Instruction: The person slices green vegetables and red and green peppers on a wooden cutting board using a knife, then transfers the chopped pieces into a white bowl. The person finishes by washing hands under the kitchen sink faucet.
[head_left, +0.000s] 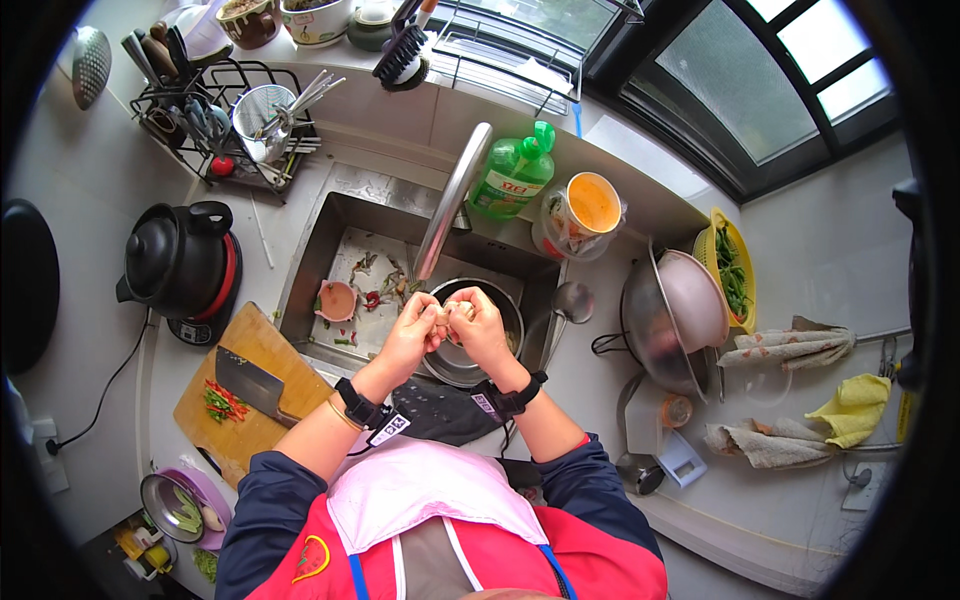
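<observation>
Above a metal bowl (459, 369) in the steel sink (322, 225), my left hand (412, 327) and my right hand (482, 324) meet. Both grip a small pale piece of food (444, 316) between thumbs and fingers; its kind cannot be told. Under the curved faucet (454, 202), scraps and a red pepper piece (372, 301) lie on the sink floor beside a pink strainer (337, 301). To the left, a cleaver (247, 381) rests on a wooden cutting board (292, 352) next to chopped red and green peppers (224, 402).
Behind the sink stand a green dish soap bottle (514, 176) and an orange-lined cup (593, 203). A ladle (572, 301), stacked bowls (686, 300) and a yellow basket of green peppers (731, 274) are at right. A black pot (176, 259) and a utensil rack (225, 124) are at left.
</observation>
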